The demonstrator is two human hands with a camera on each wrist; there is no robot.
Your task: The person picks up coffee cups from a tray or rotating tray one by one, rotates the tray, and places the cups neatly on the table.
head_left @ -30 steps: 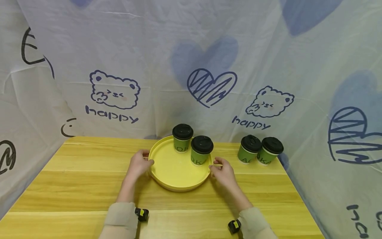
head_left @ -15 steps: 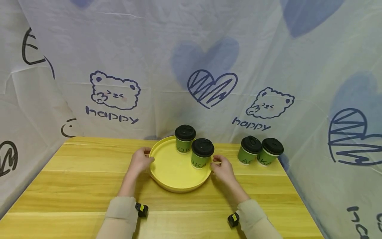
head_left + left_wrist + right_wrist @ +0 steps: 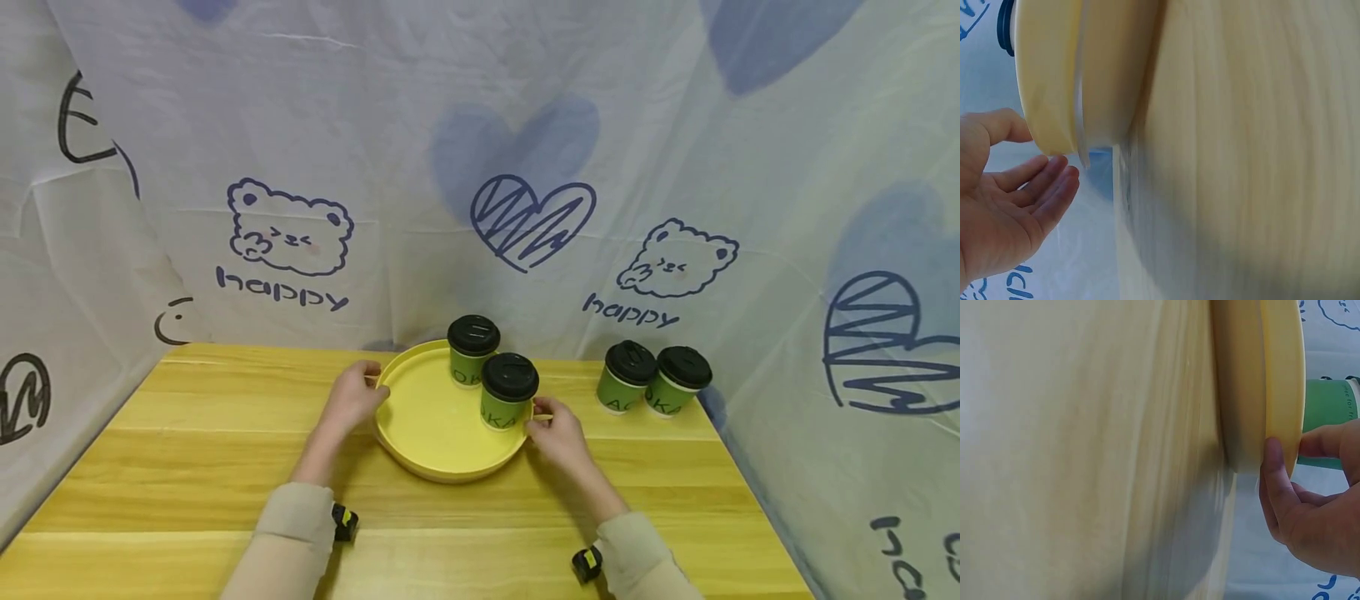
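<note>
Left hand (image 3: 352, 402): fingers and thumb grasping the round yellow tray (image 3: 427, 433) at its left rim
Round yellow tray: between both hands
Rear lidded cup (image 3: 467, 365): upright on it
Front lidded cup (image 3: 502, 407): upright, near the right rim
Right hand (image 3: 558, 433): fingers and thumb pinching that rim
Far-right lidded cups (image 3: 619, 390): two, upright on the table (image 3: 187, 467)

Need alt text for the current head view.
A person's left hand and right hand hold opposite sides of a round yellow tray bearing two green cups with black lids. Two matching cups stand to the right on a wooden table, before a patterned cloth.
</note>
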